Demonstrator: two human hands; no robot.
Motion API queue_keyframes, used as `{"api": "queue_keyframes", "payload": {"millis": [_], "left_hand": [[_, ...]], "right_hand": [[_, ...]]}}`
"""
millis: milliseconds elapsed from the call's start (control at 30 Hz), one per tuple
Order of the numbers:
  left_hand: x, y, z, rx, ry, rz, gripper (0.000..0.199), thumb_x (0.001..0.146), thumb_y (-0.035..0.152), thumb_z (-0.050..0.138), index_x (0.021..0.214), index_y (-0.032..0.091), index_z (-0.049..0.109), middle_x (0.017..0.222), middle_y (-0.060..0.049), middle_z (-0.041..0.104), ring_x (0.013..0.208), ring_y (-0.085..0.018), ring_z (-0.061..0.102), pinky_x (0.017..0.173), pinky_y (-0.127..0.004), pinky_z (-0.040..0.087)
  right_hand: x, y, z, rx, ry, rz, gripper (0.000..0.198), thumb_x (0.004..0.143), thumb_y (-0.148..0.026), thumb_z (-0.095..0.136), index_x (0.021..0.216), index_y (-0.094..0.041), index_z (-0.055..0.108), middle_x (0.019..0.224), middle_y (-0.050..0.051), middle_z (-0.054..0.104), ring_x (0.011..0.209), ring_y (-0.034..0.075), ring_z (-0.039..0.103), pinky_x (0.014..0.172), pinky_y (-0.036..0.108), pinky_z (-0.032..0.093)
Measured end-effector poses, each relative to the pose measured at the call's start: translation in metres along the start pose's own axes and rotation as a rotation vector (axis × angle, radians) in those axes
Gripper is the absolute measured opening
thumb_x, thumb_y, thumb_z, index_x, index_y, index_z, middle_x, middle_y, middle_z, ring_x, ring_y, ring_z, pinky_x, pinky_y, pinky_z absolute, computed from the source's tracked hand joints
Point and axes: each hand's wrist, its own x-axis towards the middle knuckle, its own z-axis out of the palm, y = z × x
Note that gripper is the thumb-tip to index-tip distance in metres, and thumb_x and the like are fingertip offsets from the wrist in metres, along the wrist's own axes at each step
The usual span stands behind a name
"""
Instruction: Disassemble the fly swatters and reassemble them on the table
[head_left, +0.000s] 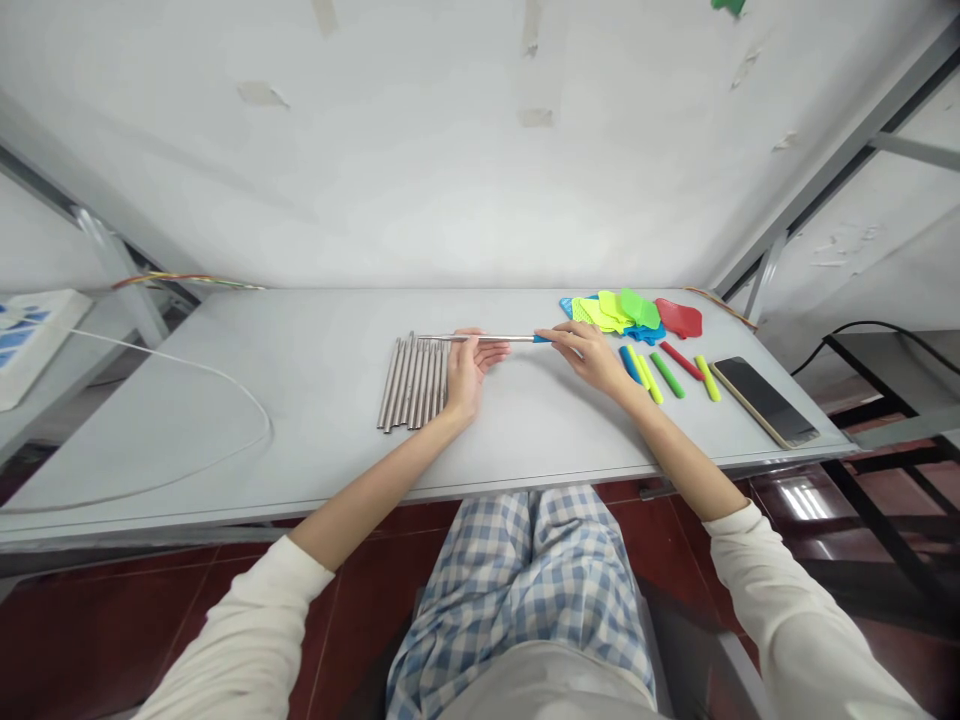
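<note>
The left hand (466, 378) pinches a thin metal rod (517, 338) between thumb and fingers, its other fingers loosely spread, while the right hand (591, 358) pinches the rod's blue end. The rod lies level across both hands, over the table (322, 400), its bare tip reaching left across the far ends of a row of steel tubes (409, 388). The left hand sits against that row's right edge, hiding some of it. Just past the right hand is a heap of plastic flaps (636, 306), yellow, green, blue and red, crowding its fingers; coloured sticks (667, 375) lie scattered beside that wrist, with a phone (765, 402) beyond them, near the table's right end. Over on the left, well apart from the hands, a white cable (232, 378) loops across the tabletop, and a white box (39, 345) rests past the metal frame (124, 275).
</note>
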Motion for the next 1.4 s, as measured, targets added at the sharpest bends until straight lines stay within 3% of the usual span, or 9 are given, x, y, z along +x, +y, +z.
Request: {"api": "queue_keyframes", "payload": {"millis": [233, 433, 567, 700, 767, 867, 1033, 1233, 1400], "left_hand": [[-0.002, -0.009, 0.002, 0.050, -0.137, 0.022, 0.030, 0.084, 0.048, 0.059, 0.094, 0.020, 0.053, 0.085, -0.004, 0.072, 0.081, -0.017, 0.072, 0.078, -0.030, 0.054], [-0.005, -0.014, 0.002, 0.152, -0.209, 0.083, 0.037, 0.086, 0.058, 0.053, 0.099, 0.023, 0.053, 0.107, -0.004, 0.067, 0.095, -0.016, 0.068, 0.078, -0.027, 0.055], [-0.004, -0.006, 0.006, 0.154, -0.156, 0.128, 0.037, 0.089, 0.060, 0.045, 0.096, 0.024, 0.047, 0.102, -0.003, 0.067, 0.091, -0.013, 0.067, 0.074, -0.025, 0.053], [0.006, 0.022, 0.005, 0.344, -0.167, 0.062, 0.037, 0.090, 0.060, 0.041, 0.088, 0.024, 0.043, 0.064, 0.005, 0.056, 0.051, -0.009, 0.054, 0.052, -0.021, 0.042], [0.011, 0.041, 0.001, 0.577, -0.310, 0.022, 0.034, 0.090, 0.057, 0.044, 0.087, 0.023, 0.048, 0.055, 0.007, 0.046, 0.042, -0.008, 0.041, 0.046, -0.021, 0.033], [0.012, 0.067, -0.008, 0.998, -0.442, 0.091, 0.032, 0.089, 0.053, 0.047, 0.088, 0.023, 0.058, 0.056, 0.006, 0.048, 0.049, -0.010, 0.042, 0.052, -0.023, 0.031], [0.002, 0.087, -0.026, 1.428, -0.417, 0.095, 0.032, 0.090, 0.051, 0.044, 0.090, 0.025, 0.062, 0.071, 0.001, 0.060, 0.065, -0.015, 0.051, 0.060, -0.026, 0.030], [-0.011, 0.096, -0.045, 1.465, -0.363, 0.037, 0.034, 0.090, 0.054, 0.042, 0.091, 0.026, 0.061, 0.072, 0.001, 0.059, 0.066, -0.016, 0.051, 0.061, -0.027, 0.032], [-0.016, 0.101, -0.050, 1.463, -0.305, 0.012, 0.034, 0.089, 0.055, 0.043, 0.093, 0.026, 0.062, 0.073, 0.002, 0.058, 0.065, -0.016, 0.050, 0.062, -0.027, 0.032]], "right_hand": [[0.003, -0.017, 0.010, 0.290, 0.114, -0.048, 0.026, 0.095, -0.035, 0.051, 0.113, -0.024, 0.067, 0.108, 0.006, 0.071, 0.099, 0.019, 0.066, 0.090, 0.036, 0.050], [0.009, -0.045, 0.021, 0.471, 0.116, 0.054, 0.032, 0.089, -0.047, 0.057, 0.109, -0.022, 0.061, 0.106, 0.005, 0.071, 0.092, 0.017, 0.068, 0.081, 0.031, 0.054], [0.035, -0.027, 0.022, 0.578, 0.101, 0.115, 0.039, 0.093, -0.054, 0.046, 0.111, -0.021, 0.057, 0.102, 0.007, 0.072, 0.087, 0.016, 0.067, 0.080, 0.031, 0.052], [0.062, 0.023, 0.029, 0.014, 0.173, 0.467, 0.040, 0.099, -0.038, 0.035, 0.111, -0.009, 0.061, 0.109, 0.018, 0.068, 0.106, 0.025, 0.061, 0.097, 0.043, 0.043], [0.068, 0.042, 0.035, -0.328, 0.047, 0.588, 0.040, 0.095, -0.030, 0.045, 0.115, 0.000, 0.061, 0.125, 0.027, 0.059, 0.124, 0.033, 0.049, 0.106, 0.052, 0.031], [0.071, 0.051, 0.045, -0.575, -0.134, 0.646, 0.044, 0.092, -0.024, 0.043, 0.120, 0.007, 0.060, 0.138, 0.032, 0.048, 0.135, 0.038, 0.036, 0.110, 0.058, 0.022], [0.073, 0.040, 0.057, -0.675, -0.206, 0.547, 0.050, 0.089, -0.006, 0.028, 0.129, 0.000, 0.058, 0.154, 0.023, 0.032, 0.139, 0.035, 0.033, 0.111, 0.057, 0.020], [0.073, 0.033, 0.061, -0.660, -0.247, 0.563, 0.052, 0.087, -0.003, 0.027, 0.127, 0.000, 0.060, 0.148, 0.025, 0.041, 0.138, 0.034, 0.035, 0.110, 0.057, 0.021], [0.077, 0.002, 0.061, -0.574, -0.262, 0.459, 0.045, 0.089, -0.009, 0.031, 0.118, 0.001, 0.064, 0.142, 0.027, 0.045, 0.136, 0.034, 0.036, 0.110, 0.053, 0.023]]}}
